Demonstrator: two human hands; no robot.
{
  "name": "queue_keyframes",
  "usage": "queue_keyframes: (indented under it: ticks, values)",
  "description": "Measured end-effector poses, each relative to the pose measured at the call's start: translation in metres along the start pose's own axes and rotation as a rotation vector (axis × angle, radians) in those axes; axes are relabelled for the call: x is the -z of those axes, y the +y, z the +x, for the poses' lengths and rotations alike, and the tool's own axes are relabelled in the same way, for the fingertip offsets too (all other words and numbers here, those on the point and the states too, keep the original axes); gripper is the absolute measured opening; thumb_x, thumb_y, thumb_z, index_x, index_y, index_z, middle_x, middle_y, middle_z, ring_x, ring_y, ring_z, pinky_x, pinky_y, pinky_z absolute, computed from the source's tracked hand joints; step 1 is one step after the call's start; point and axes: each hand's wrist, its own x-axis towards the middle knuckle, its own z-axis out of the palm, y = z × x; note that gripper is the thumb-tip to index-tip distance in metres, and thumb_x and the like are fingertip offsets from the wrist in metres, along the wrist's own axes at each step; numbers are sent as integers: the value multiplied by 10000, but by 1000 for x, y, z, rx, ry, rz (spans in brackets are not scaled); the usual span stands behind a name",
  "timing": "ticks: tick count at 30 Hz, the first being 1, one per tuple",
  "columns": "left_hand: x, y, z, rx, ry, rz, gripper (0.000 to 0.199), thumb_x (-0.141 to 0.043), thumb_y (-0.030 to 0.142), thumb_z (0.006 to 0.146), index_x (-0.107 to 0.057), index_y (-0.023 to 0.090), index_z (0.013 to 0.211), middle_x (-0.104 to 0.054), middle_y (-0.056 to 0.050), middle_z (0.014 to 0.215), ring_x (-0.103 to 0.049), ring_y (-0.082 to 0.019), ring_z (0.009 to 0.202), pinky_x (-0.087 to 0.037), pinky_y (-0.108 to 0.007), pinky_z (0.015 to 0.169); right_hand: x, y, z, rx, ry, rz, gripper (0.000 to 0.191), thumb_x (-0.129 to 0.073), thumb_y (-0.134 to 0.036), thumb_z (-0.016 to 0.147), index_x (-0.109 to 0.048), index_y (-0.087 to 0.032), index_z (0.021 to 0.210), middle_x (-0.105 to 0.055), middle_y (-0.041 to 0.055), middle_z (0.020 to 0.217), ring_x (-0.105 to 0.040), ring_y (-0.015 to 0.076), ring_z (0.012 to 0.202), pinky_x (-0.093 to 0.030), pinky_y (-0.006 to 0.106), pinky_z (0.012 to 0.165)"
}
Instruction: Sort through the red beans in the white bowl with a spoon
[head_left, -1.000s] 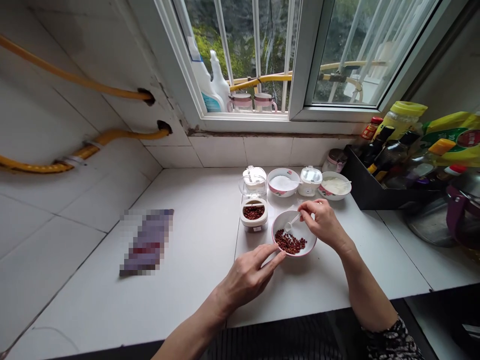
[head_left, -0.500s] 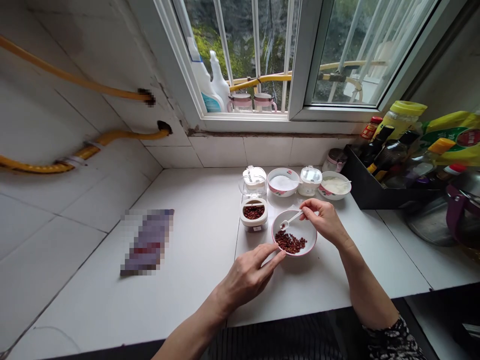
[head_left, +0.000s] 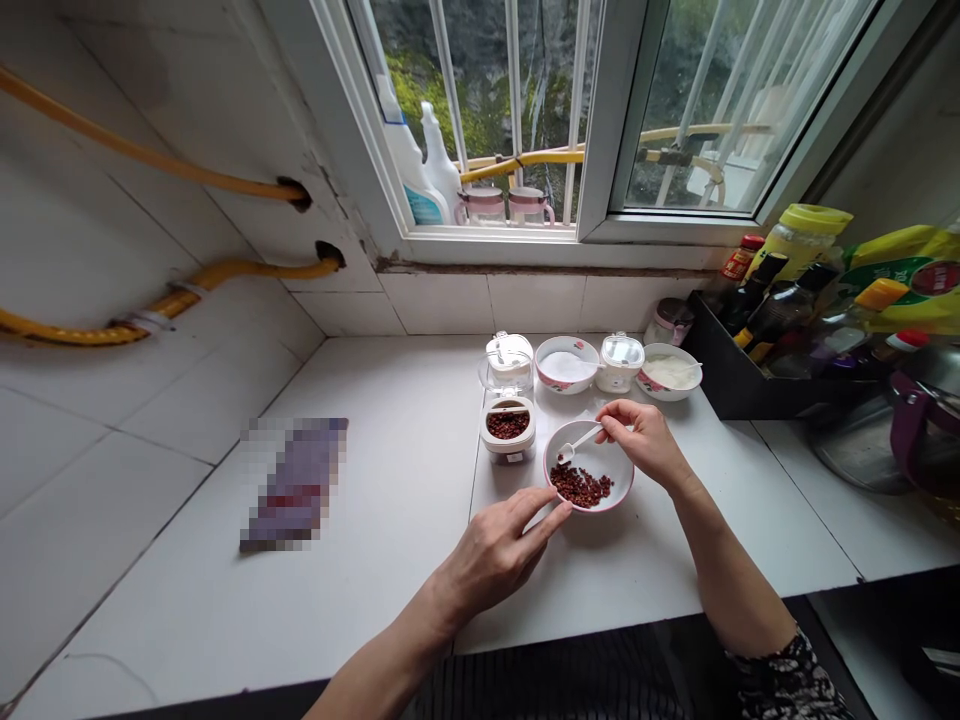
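My right hand (head_left: 641, 440) pinches the handle of a small white spoon (head_left: 581, 440). The spoon's head dips into a white bowl (head_left: 616, 462) with a pink rim, just above a heap of reddish-brown peppercorns (head_left: 583, 487). At the bowl's near left rim, the fingertips of my left hand (head_left: 504, 545) hold its edge. Left of the bowl stands a seasoning jar (head_left: 510, 450), its lid raised, with more of the same peppercorns inside.
Behind are a bowl of white grains (head_left: 568, 368), a white-lidded jar (head_left: 620, 362), another lidded jar (head_left: 510, 360) and a bowl of pale powder (head_left: 670, 372). A black box of bottles (head_left: 739, 385) stands right, near a pot (head_left: 855, 440). A blurred purple packet (head_left: 296, 485) lies left.
The spoon's head has shifted slightly left and up inside the bowl, with my right hand moving a little left. My left hand and the bowl stay in place.
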Motion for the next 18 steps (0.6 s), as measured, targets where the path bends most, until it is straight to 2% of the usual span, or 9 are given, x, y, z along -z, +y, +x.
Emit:
queue_keyframes:
  ticks: [5, 10, 14, 18]
  values:
    - [0, 0, -1, 9, -6, -4, 340, -458, 47, 936, -604, 146, 1226, -665, -136, 1097, -681, -188, 981, -620, -295, 757, 2, 4, 6, -68, -28, 241, 232, -655, -403, 708, -645, -175, 750, -691, 31, 575, -640, 167, 570, -507, 302, 616]
    - [-1, 0, -1, 3, -6, -8, 325, -449, 45, 940, -608, 132, 1209, -667, -147, 1089, -684, -199, 970, -624, -301, 725, -7, -4, 8, -11, 61, 313, 307, -689, -472, 729, -650, -174, 788, -712, 51, 636, -652, 175, 604, -526, 317, 630]
    - [-1, 0, -1, 9, -11, -12, 339, -443, 35, 935, -605, 130, 1218, -664, -150, 1104, -681, -203, 980, -625, -305, 728, -24, -22, 3, 153, 172, 224, 209, -612, -389, 850, -652, -185, 860, -741, 63, 757, -698, 202, 707, -534, 342, 704]
    - [-1, 0, 0, 10, -4, -10, 341, -438, 44, 943, -602, 143, 1225, -666, -141, 1096, -681, -190, 959, -624, -301, 721, -39, -31, -5, 507, 266, -109, 134, -529, -243, 931, -654, -211, 900, -765, 45, 785, -681, 204, 771, -460, 423, 930]
